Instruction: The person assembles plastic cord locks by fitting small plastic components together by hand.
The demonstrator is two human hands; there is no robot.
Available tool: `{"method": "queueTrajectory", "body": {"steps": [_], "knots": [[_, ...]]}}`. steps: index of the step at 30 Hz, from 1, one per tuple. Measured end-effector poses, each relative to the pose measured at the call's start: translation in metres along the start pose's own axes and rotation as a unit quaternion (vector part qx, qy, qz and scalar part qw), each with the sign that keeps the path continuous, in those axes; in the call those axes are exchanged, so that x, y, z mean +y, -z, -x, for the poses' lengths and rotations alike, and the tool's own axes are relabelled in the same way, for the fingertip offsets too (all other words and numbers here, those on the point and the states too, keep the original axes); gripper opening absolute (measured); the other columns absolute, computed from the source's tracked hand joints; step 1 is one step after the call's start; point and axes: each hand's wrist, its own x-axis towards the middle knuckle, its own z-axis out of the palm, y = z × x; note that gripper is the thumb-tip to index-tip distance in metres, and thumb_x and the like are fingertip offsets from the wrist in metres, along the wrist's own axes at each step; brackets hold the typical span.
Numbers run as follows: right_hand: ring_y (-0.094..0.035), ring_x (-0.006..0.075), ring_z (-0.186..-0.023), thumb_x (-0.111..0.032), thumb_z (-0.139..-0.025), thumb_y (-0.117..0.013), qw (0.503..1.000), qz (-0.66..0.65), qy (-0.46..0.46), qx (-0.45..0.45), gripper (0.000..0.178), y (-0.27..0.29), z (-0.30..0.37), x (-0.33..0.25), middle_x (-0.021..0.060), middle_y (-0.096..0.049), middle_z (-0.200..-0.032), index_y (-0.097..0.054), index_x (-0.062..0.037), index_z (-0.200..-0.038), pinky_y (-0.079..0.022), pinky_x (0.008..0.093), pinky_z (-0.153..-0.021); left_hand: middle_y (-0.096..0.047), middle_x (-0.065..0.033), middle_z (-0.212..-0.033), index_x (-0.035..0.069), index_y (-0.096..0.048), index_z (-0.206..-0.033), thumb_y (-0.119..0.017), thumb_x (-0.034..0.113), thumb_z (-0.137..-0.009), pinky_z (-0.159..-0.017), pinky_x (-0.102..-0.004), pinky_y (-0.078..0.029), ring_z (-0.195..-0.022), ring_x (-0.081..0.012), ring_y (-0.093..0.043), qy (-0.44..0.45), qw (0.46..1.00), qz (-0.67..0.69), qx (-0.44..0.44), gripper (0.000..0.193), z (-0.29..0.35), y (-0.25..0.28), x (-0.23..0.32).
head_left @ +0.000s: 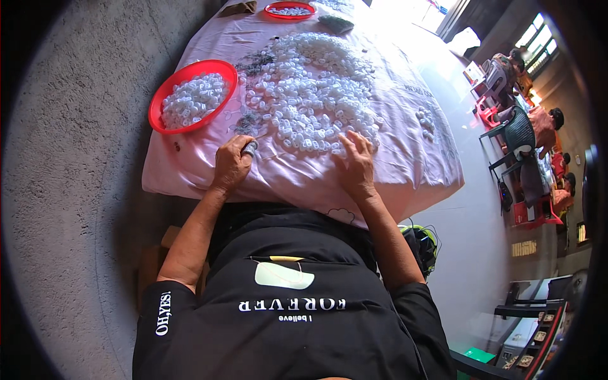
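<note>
A wide heap of small white plastic pieces (316, 104) is spread over the cloth-covered table (405, 158). My right hand (356, 166) rests at the heap's near edge, fingers apart, fingertips touching the pieces. To the left, my left hand (233, 163) is curled closed, with a grey wrap (251, 149) around one digit. Something thin shows by its fingertips, too small to name. Just beyond it lies a small pile of fine grey bits (248, 121). A red basin (154, 104) full of the same white pieces stands at the table's left side.
Another dark grey pile (256, 63) lies left of the heap. Farther back are a second red tray (269, 11) and a dark green bag (335, 24). A few white pieces (425, 123) sit apart at right. People sit near a dark chair (516, 130) at the far right.
</note>
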Motion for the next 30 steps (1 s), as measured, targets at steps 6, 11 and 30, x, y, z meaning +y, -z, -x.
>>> {"method": "queueTrajectory", "body": {"steps": [6, 11, 30], "knots": [[-0.023, 0.0413, -0.137, -0.033, -0.084, -0.065, 0.989, 0.092, 0.008, -0.118, 0.056, 0.002, -0.005, -0.017, 0.0231, -0.030, -0.147, -0.050, -0.0171, -0.136, -0.020, 0.0515, -0.111, -0.066, -0.0169, -0.090, -0.001, -0.064, -0.096, -0.052, -0.002, -0.073, -0.078, -0.0368, -0.051, -0.085, -0.0325, -0.066, 0.003, 1.000, 0.000, -0.005, 0.026, 0.000, -0.001, -0.002], [-0.031, 0.0409, -0.134, -0.029, -0.081, -0.068, 0.994, 0.061, 0.049, -0.081, 0.050, 0.002, -0.003, -0.013, 0.0223, -0.039, -0.142, -0.057, -0.0130, -0.128, -0.023, 0.0500, -0.110, -0.066, -0.0169, -0.091, -0.001, -0.064, -0.096, -0.051, -0.002, -0.074, -0.077, -0.0367, -0.051, -0.085, -0.0326, -0.065, 0.005, 1.000, -0.001, -0.002, 0.026, 0.000, 0.000, 0.000], [-0.016, 0.0428, -0.142, -0.052, -0.089, -0.052, 0.970, 0.139, -0.015, -0.196, 0.079, -0.008, -0.017, -0.019, 0.0256, -0.023, -0.151, -0.033, 0.0045, -0.141, -0.013, 0.0571, -0.112, -0.066, -0.0164, -0.091, -0.002, -0.063, -0.096, -0.051, -0.003, -0.073, -0.078, -0.0363, -0.051, -0.085, -0.0323, -0.065, -0.009, 1.000, 0.005, 0.000, 0.026, 0.001, 0.001, 0.000]]}}
